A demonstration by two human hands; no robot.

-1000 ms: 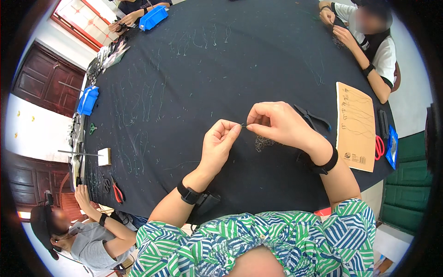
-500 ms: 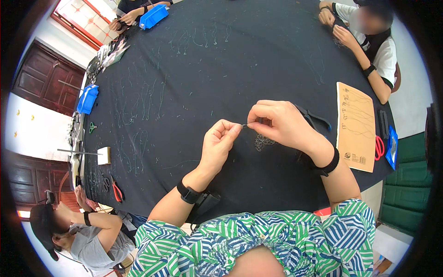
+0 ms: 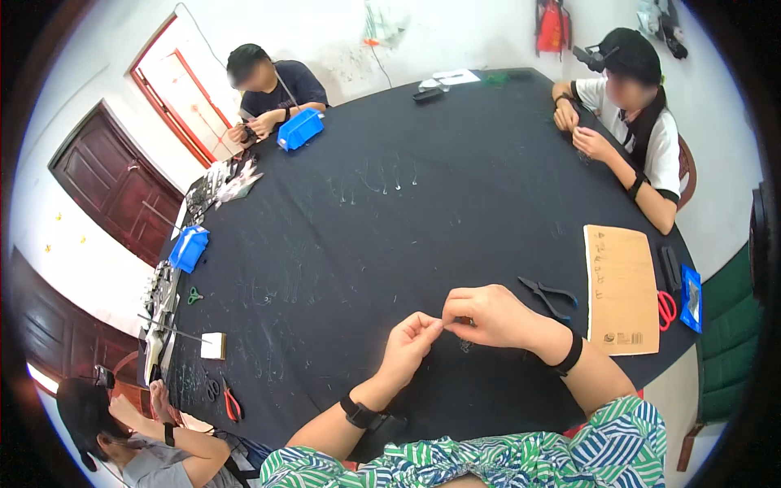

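My left hand [image 3: 411,351] and my right hand [image 3: 491,317] meet over the near part of the dark-covered table. Thumb and fingers of each are pinched together, and the two sets of fingertips touch or nearly touch. Whatever lies between them is too small and too hidden to make out. Just below my right hand, a small tangle of thin dark strands [image 3: 466,346] partly shows on the cloth. Pliers with dark handles [image 3: 549,298] lie beyond my right wrist. Farther off, fine threads [image 3: 398,183] with tiny pale ends are spread in a row.
To the right lie a brown booklet [image 3: 622,301], red-handled scissors [image 3: 666,311], a dark case [image 3: 669,268] and a blue packet [image 3: 691,299]. Leftward are red-handled pliers [image 3: 233,404], green scissors [image 3: 194,296], a block [image 3: 213,346] and a blue bin [image 3: 189,250]. Three people sit around the table.
The view has tipped upward, so the far wall and people show more. My fingertips have come closer together, and the small dark piece seen between them earlier is now hidden.
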